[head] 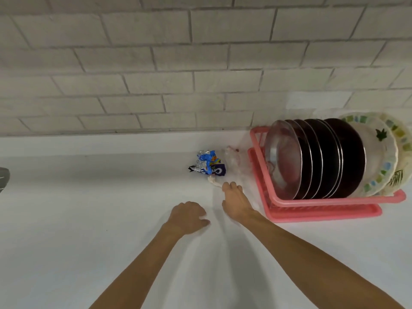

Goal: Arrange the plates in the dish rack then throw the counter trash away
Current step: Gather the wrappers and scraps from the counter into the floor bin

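Observation:
A pink dish rack (312,209) stands on the white counter at the right, with several plates (316,157) upright in it: one clear, several dark, two patterned. Left of the rack lie a crumpled blue wrapper (208,163), a clear plastic piece (234,161) and a small white scrap (213,181). My right hand (235,200) reaches to the white scrap; its fingers curl down beside it, and whether they touch it is hidden. My left hand (188,214) rests knuckles-up on the counter, fingers loosely curled, holding nothing.
A white brick wall (156,63) rises behind the counter (89,219). A grey rounded object (3,178) shows at the left edge.

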The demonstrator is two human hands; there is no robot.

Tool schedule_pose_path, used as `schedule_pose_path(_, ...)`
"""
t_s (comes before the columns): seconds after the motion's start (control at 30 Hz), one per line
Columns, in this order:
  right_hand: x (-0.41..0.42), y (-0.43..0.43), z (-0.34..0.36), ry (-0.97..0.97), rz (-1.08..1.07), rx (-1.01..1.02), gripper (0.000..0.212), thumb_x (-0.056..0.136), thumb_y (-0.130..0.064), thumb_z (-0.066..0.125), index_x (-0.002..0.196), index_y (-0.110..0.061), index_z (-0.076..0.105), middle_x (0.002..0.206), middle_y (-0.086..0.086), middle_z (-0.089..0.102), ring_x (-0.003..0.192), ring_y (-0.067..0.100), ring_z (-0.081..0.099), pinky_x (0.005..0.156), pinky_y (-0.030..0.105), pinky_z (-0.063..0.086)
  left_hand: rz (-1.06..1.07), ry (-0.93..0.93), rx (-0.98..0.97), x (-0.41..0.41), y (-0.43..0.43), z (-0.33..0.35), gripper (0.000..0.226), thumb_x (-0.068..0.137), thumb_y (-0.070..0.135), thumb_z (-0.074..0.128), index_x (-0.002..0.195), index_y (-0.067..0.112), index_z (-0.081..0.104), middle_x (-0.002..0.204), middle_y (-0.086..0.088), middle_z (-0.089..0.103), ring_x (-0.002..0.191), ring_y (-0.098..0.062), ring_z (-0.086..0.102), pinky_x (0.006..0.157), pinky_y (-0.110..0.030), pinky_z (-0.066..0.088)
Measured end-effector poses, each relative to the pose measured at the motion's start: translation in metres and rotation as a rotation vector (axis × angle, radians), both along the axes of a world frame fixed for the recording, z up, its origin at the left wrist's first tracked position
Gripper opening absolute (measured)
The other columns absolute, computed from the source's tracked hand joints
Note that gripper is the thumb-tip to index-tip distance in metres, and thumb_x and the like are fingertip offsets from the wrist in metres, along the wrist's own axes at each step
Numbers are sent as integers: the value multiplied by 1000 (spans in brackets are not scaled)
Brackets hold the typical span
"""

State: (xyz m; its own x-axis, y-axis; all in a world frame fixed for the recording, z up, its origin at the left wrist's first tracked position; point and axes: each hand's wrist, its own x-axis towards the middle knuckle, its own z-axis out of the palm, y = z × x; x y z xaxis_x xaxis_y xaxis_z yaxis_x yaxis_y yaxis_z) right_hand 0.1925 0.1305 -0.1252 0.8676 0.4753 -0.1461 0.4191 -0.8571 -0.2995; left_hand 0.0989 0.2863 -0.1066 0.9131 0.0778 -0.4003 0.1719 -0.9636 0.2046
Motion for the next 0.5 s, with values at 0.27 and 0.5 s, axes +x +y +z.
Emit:
schedule_pose_path(0.27,-23,-30,-24,41,-46,183,45,83,8,46,124,-11,49,116,8,49,104,26,50,85,29,42,-28,-277,-69,60,-7,-11,51,92,18,55,141,25,45,151,5,33,120,-23,51,89,-35,50)
schedule_pose_path(0.5,-37,-41,-26,135,-202,370,51,81,8,49,127,-12,46,110,8,48,103,24,50,89,29,44,-87,-346,-172,53,-24,-36,31,91,16,58,121,21,64,131,7,53,117,-17,50,84,-33,50)
